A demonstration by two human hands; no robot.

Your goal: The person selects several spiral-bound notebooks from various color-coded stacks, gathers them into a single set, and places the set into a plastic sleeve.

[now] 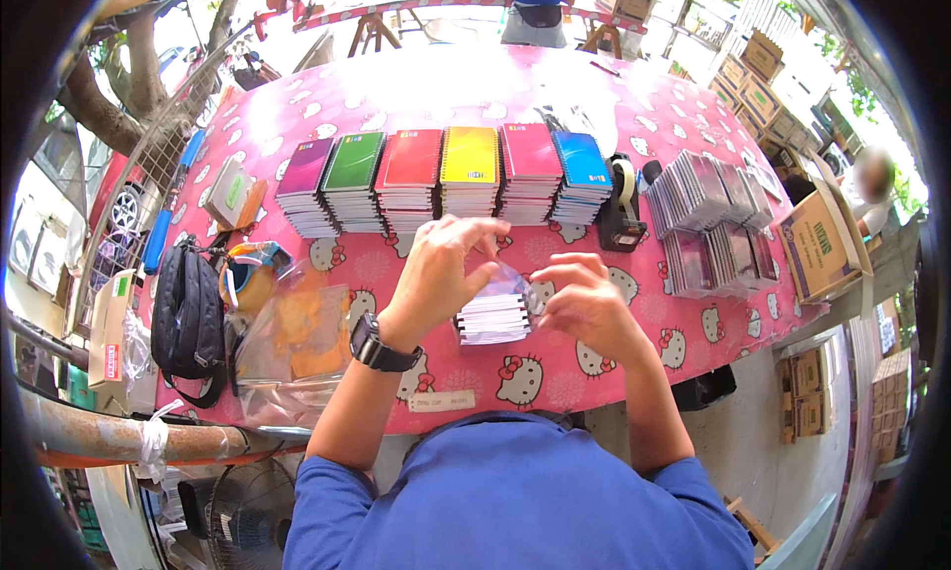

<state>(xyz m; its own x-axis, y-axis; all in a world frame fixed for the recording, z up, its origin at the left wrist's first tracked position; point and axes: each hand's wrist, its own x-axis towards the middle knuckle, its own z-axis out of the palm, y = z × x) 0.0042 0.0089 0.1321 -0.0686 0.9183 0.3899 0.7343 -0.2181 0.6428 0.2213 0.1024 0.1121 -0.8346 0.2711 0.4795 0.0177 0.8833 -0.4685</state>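
A small stack of spiral notebooks (493, 322) lies before me, page edges showing, with a clear plastic bag (511, 279) around its far side. Above its left side is my left hand (446, 268), thumb and fingers apart and nothing seen between them. My right hand (591, 301) is curled at the stack's right side, fingertips on the crumpled plastic; part of the grip is hidden. Beyond my hands runs a row of notebook piles: purple (305, 166), green (354, 162), red (408, 158), yellow (470, 154), pink (532, 151) and blue (581, 159).
Right of the row stand a black tape dispenser (622, 208) and wrapped notebook packs (698, 199). An open carton (817, 238) is at the right edge. On the left lie a black bag (188, 312), a tape roll (248, 278) and plastic bags (297, 342). Another person (540, 0) is far ahead.
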